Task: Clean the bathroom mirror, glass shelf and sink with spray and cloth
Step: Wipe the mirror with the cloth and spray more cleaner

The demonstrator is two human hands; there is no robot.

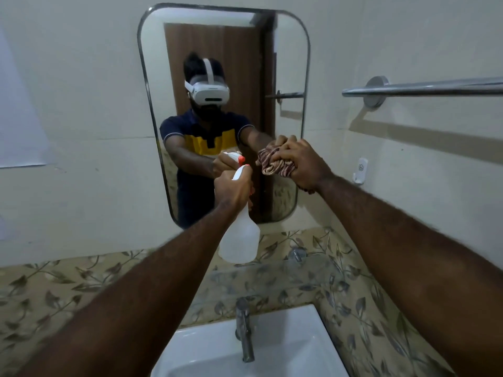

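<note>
A rounded wall mirror [226,44] hangs above a white sink [288,346]. My left hand [232,187] grips the neck of a translucent white spray bottle [241,240] whose orange-tipped nozzle points at the glass. My right hand [302,161] presses a bunched brown striped cloth [272,161] against the lower right part of the mirror. A clear glass shelf [304,268] sits below the mirror, over the sink, with nothing on it that I can see.
A chrome tap [244,330] stands at the back of the sink. A chrome towel bar [424,88] runs along the right wall, with a small white hook [360,171] below it. Leaf-patterned tiles [68,284] line the wall behind the sink.
</note>
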